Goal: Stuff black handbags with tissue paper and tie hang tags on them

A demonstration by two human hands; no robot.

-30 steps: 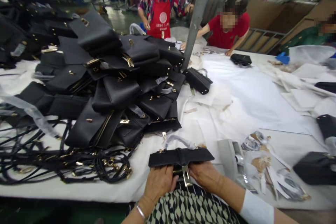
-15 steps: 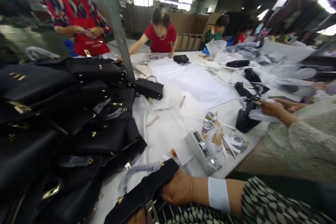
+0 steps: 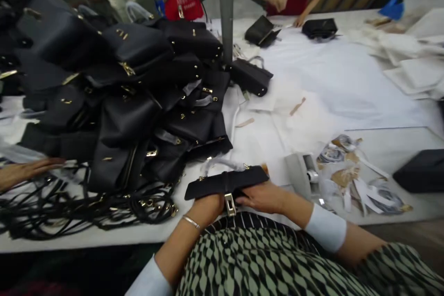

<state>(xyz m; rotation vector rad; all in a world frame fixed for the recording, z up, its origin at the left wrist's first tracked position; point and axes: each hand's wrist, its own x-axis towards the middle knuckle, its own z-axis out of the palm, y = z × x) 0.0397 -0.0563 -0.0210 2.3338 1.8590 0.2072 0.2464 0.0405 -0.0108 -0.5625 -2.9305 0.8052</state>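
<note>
Two hands hold one black handbag at the near edge of the white cloth-covered surface. The left hand curls its fingers under the bag's lower edge. The right hand presses its fingers around the bag's right half.

The bag is long, slim and matt, with one rectangular gold clasp hanging from it and one handle wrapped in clear film.

Just behind it slumps a heap of similar soft-sided bags with gold fittings, too many to count, beside a tangle of thin black straps.

Three single bags lie farther off: one by the grey pole and two near the far edge.
</note>
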